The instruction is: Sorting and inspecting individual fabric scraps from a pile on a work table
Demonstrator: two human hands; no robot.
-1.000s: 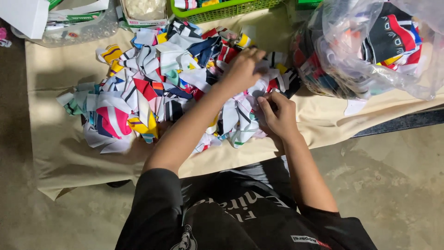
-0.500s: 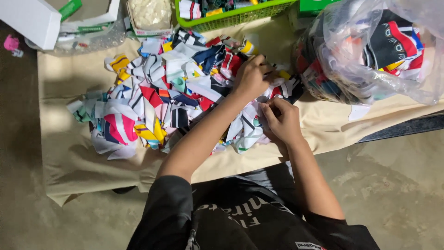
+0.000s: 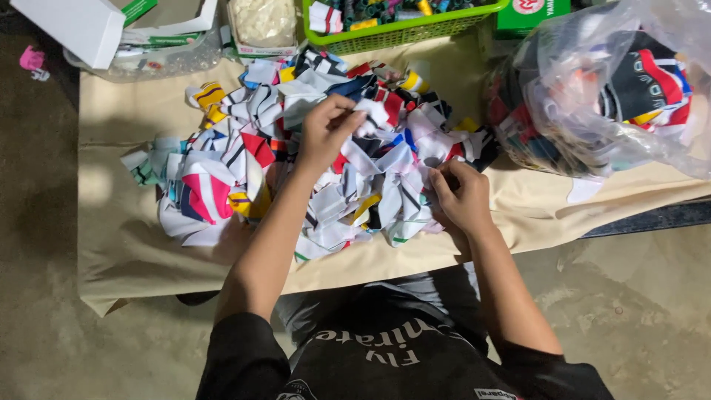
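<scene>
**A:** Left hand (image 3: pixel 326 133) sunk in the middle of the scrap pile (image 3: pixel 311 163), fingers pinched shut on a white strip (image 3: pixel 370 115). Right hand (image 3: pixel 461 196) at the pile's near right edge, fingertips closed on another pale piece.

**B:** Looked feather-light, limp, a bit slick and tangly. Best grabbed by a loose end, not the bunched middle.

**A:** Sat spread over the tan cloth (image 3: pixel 126 244). Green basket (image 3: pixel 400 30) tight against the far side, clear plastic bag (image 3: pixel 615 89) crowding the right, white box (image 3: pixel 74 26) far left. Bare cloth near left, plus the front edge.
</scene>
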